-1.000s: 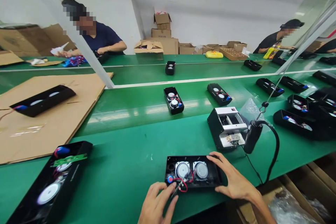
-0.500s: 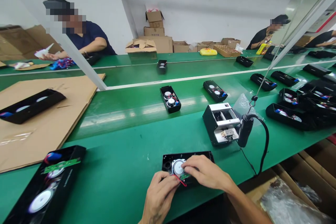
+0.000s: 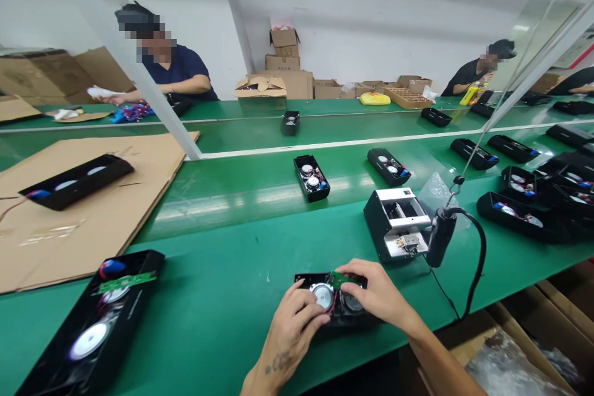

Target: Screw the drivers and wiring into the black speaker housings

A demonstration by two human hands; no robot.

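A black speaker shell (image 3: pixel 325 306) with two round silver drivers and red wires lies on the green table in front of me. My left hand (image 3: pixel 294 322) rests on its left end, fingers curled against the left driver. My right hand (image 3: pixel 374 294) covers the right driver and pinches a small green circuit board (image 3: pixel 342 278) above the shell's middle.
A white-topped black box (image 3: pixel 396 223) and a hanging black electric screwdriver (image 3: pixel 440 236) stand just behind right. Another open shell (image 3: pixel 88 322) lies at near left, and cardboard (image 3: pixel 93 204) with a shell is beyond. Several shells ride the conveyor (image 3: pixel 312 178). Other people work across the line.
My right hand moved from the shell's right end onto its middle and lifted the green circuit board. My left hand shifted from the wires up onto the left driver.
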